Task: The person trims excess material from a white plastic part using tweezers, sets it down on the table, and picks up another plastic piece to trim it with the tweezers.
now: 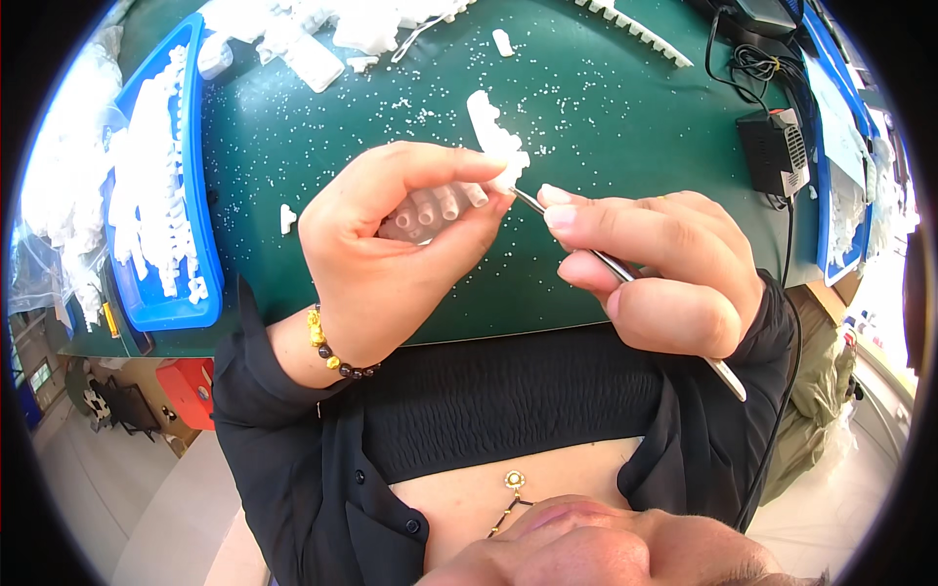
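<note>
My left hand (381, 225) pinches a small white moulded piece (507, 176) between thumb and forefinger. Curled in the same palm is a translucent pinkish part (425, 212) with a row of short hollow tubes, partly hidden by my fingers. My right hand (664, 259) grips a slim metal hand tool (614, 266) like a pen. Its thin tip meets or nearly meets the white piece at my left fingertips; whether they touch I cannot tell. Just beyond lies a curved, toothed white strip (487, 122), which may be joined to the pinched piece.
Tiny white crumbs are scattered over the green table mat (391, 322). On the left, a blue tray (202, 244) holds white toothed strips. More white pieces (303, 39) lie at the far side. To the right are a black power adapter (772, 151), cables and another blue tray (831, 234).
</note>
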`<move>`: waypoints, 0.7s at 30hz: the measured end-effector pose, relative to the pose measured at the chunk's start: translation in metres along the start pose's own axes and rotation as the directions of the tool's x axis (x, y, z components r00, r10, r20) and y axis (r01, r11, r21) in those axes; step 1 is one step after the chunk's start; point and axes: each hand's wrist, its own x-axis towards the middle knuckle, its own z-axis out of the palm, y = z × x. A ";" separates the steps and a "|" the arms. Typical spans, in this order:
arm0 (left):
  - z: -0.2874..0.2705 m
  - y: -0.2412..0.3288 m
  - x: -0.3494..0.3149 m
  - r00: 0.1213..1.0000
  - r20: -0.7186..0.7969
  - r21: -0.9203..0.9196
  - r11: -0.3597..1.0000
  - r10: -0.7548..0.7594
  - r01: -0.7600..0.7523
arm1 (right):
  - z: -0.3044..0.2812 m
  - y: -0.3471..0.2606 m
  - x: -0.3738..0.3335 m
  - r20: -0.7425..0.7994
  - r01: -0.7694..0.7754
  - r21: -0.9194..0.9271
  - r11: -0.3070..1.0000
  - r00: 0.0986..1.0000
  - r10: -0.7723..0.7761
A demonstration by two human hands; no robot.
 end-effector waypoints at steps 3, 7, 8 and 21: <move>0.000 0.000 0.000 1.000 0.001 -0.005 1.000 0.019 -0.019 | -0.001 0.001 -0.001 -0.004 -0.008 0.026 1.000 1.000 0.008; -0.001 0.003 0.000 0.992 0.058 -0.089 0.989 -0.111 0.116 | -0.001 0.002 -0.004 0.041 0.124 -0.048 0.991 0.992 -0.122; -0.001 0.004 0.001 0.992 0.059 -0.091 0.989 -0.109 0.114 | 0.000 0.001 -0.005 0.045 0.158 -0.097 0.983 0.987 -0.155; 0.002 0.007 0.001 0.902 0.239 -0.311 0.851 -0.361 0.423 | -0.010 -0.001 -0.007 0.054 0.284 -0.342 0.896 0.958 -0.283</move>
